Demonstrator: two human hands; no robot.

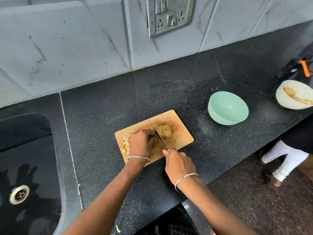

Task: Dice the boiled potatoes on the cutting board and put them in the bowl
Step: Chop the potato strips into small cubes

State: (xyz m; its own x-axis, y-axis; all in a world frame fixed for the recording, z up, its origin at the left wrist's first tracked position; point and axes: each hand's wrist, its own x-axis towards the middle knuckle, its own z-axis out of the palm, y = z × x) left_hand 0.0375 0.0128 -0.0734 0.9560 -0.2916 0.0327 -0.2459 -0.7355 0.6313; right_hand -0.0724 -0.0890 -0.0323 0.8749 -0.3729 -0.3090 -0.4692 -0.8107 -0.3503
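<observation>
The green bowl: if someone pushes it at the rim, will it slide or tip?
The green bowl looks empty and thin-walled, so probably light, sliding easily on the smooth counter. Its round body narrows downward, so a rim push may tip it.

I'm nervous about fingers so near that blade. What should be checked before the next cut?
1. Right hand grips knife handle: ok.
2. Left hand steadies potato, fingers curled, close beside the blade: ok.
3. That potato lies on cutting board: ok.
4. Diced pieces sit at the board's left end, away from the cut: ok.
5. Green bowl upright, empty, right of board: ok.
6. Board steady on counter: cannot tell.
</observation>
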